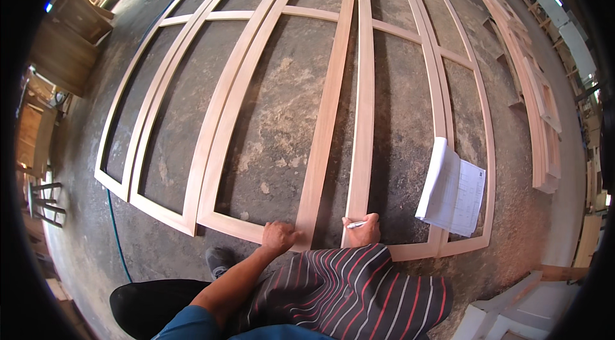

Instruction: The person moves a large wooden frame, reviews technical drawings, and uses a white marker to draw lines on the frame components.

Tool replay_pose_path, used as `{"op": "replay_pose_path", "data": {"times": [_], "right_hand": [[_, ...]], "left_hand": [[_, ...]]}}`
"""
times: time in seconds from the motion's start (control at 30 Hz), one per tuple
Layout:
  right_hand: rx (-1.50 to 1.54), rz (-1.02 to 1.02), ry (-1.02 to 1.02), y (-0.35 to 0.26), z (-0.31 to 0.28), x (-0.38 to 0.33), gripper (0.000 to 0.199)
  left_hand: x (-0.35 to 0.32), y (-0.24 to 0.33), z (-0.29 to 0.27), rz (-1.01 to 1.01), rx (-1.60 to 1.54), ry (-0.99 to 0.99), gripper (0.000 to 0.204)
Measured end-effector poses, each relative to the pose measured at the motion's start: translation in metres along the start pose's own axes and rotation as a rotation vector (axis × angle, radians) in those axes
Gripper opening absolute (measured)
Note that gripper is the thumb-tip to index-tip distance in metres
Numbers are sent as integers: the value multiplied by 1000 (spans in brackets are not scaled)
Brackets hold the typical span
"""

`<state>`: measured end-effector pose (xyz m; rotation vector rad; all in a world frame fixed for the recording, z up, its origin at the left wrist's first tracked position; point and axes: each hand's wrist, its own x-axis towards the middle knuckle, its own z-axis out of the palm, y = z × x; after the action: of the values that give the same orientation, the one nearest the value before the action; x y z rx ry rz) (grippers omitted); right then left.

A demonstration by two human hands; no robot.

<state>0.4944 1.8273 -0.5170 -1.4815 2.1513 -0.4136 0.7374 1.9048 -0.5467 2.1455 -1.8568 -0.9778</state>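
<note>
Several pale wooden frames, each with a crossbar, lie side by side on the concrete floor. My left hand [280, 236] grips the near corner of the middle wooden frame [238, 225], fingers curled over its bottom rail and thumb toward the long stile. A white pen [356, 225] sits in my closed right hand [365, 232], which rests at the near end of the neighbouring wooden frame [359, 186]. A narrow wedge of floor separates these two frames. Striped dark cloth [346, 289] over my lap hides the near edge beside my right hand.
Paper sheets [453, 189], folded back, lie across the frames on the right. Stacked timber [541, 141] runs along the far right. A green hose [115, 231] crosses the floor at left, near a stool [46, 202]. White panels [512, 311] stand at the lower right.
</note>
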Motion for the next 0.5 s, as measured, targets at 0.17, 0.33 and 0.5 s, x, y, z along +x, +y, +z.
{"op": "replay_pose_path", "data": {"times": [0.17, 0.33, 0.5], "right_hand": [[-24, -15, -79, -5, 15, 1, 64], [5, -41, -129, -32, 31, -6, 64], [-19, 19, -137, -18, 16, 0, 61]], "left_hand": [[3, -2, 14, 30, -24, 52, 37], [5, 14, 18, 93, -63, 104, 36], [6, -1, 4, 56, -22, -99, 33]]}}
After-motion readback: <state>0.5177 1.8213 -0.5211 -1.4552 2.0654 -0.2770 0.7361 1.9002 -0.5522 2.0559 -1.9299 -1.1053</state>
